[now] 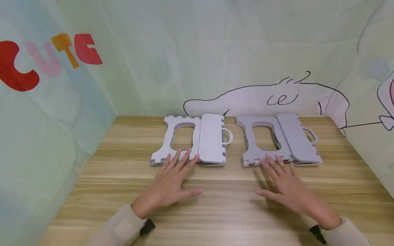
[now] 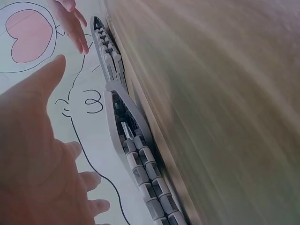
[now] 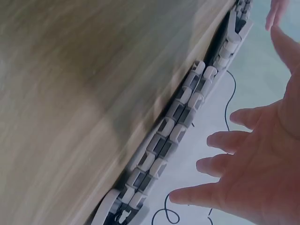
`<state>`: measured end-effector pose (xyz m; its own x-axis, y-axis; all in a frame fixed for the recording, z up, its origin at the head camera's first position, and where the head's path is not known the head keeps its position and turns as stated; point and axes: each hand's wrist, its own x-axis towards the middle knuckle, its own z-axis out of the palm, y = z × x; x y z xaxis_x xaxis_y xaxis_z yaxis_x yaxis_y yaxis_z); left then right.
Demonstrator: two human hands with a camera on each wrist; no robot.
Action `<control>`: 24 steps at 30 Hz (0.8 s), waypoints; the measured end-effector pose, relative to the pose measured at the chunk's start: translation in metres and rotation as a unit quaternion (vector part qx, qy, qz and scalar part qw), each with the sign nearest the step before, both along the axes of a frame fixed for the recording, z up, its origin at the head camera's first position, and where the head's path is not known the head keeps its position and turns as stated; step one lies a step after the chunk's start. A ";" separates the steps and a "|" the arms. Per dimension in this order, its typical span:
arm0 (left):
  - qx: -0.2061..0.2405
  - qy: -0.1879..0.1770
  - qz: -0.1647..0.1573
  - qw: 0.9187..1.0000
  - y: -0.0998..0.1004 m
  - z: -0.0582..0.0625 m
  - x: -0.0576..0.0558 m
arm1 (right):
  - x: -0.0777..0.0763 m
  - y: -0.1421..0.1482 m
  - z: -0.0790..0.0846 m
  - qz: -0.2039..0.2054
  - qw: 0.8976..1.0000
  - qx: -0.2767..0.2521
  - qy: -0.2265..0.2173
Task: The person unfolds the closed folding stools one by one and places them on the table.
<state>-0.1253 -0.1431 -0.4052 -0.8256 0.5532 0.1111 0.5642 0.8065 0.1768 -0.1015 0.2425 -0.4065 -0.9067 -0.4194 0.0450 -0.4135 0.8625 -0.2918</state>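
Note:
Two folded plastic stools lie flat side by side on the wooden table. The white folding stool [image 1: 212, 138] is on the left and the grey folding stool [image 1: 258, 147] on the right, each with an oval opening and a loop handle on its right side. My left hand [image 1: 172, 181] hovers with fingers spread at the white stool's front edge. At the grey one's front edge is my right hand [image 1: 287, 186], also spread and palm down. In the wrist views, the hinged edges [image 2: 150, 183] of a stool show, and neither hand grips anything.
The table [image 1: 227, 208] runs back to a pale cloth backdrop [image 1: 215, 51] with cartoon drawings. Coloured letters mark the left cloth. Both sleeves carry a dark strap [image 1: 147, 227] near the wrist.

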 end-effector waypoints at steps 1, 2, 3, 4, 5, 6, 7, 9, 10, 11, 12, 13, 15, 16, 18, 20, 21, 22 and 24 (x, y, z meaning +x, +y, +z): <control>0.002 -0.002 -0.002 1.000 0.001 0.001 0.000 | 0.000 0.001 0.001 -0.003 1.000 -0.001 0.001; 0.004 -0.003 -0.003 1.000 0.002 0.001 -0.001 | -0.001 0.002 0.001 -0.006 1.000 -0.001 0.001; 0.006 -0.004 -0.005 1.000 0.003 0.002 -0.001 | -0.001 0.004 0.002 -0.009 1.000 -0.001 0.003; 0.008 -0.006 -0.008 1.000 0.005 0.002 -0.002 | -0.002 0.005 0.003 -0.011 1.000 0.001 0.004; 0.009 -0.006 -0.010 1.000 0.006 0.002 -0.002 | -0.002 0.006 0.004 -0.013 1.000 0.002 0.004; 0.011 -0.007 -0.012 1.000 0.008 0.002 -0.003 | -0.002 0.007 0.004 -0.015 1.000 0.002 0.003; 0.011 -0.005 -0.015 1.000 0.010 0.002 -0.003 | -0.003 0.009 0.005 -0.016 1.000 0.000 0.001; 0.010 -0.002 -0.023 1.000 0.014 0.002 -0.004 | -0.003 0.012 0.007 -0.020 1.000 -0.009 -0.005; 0.010 0.000 -0.026 1.000 0.015 0.003 -0.005 | -0.004 0.013 0.009 -0.022 1.000 -0.012 -0.008; 0.010 0.002 -0.029 1.000 0.018 0.003 -0.005 | -0.004 0.015 0.010 -0.024 1.000 -0.015 -0.011; 0.009 0.003 -0.032 0.999 0.020 0.003 -0.006 | -0.005 0.016 0.011 -0.026 0.999 -0.018 -0.013; 0.009 0.005 -0.035 0.999 0.022 0.004 -0.007 | -0.006 0.018 0.012 -0.029 0.999 -0.020 -0.014; 0.009 0.003 -0.042 0.999 0.027 0.005 -0.008 | -0.008 0.022 0.013 -0.033 0.999 -0.022 -0.012; 0.009 0.003 -0.045 0.999 0.029 0.006 -0.008 | -0.009 0.024 0.013 -0.034 0.999 -0.022 -0.009; 0.010 -0.004 -0.051 0.999 0.034 0.008 -0.009 | -0.010 0.028 0.014 -0.037 0.999 -0.026 -0.004; 0.011 -0.008 -0.058 0.998 0.039 0.009 -0.010 | -0.012 0.031 0.016 -0.042 0.999 -0.033 -0.004; 0.012 -0.010 -0.062 0.998 0.042 0.009 -0.010 | -0.012 0.033 0.018 -0.047 0.998 -0.038 -0.008; 0.014 -0.012 -0.064 0.998 0.045 0.009 -0.011 | -0.013 0.035 0.019 -0.053 0.997 -0.047 -0.015; 0.017 -0.012 -0.072 0.997 0.051 0.008 -0.012 | -0.014 0.039 0.022 -0.067 0.995 -0.067 -0.035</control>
<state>-0.1373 -0.0926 -0.3971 -0.7411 0.6619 0.1127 0.6684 0.7113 0.2176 -0.1156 0.2810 -0.3842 -0.9569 -0.2891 0.0274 -0.2721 0.8601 -0.4315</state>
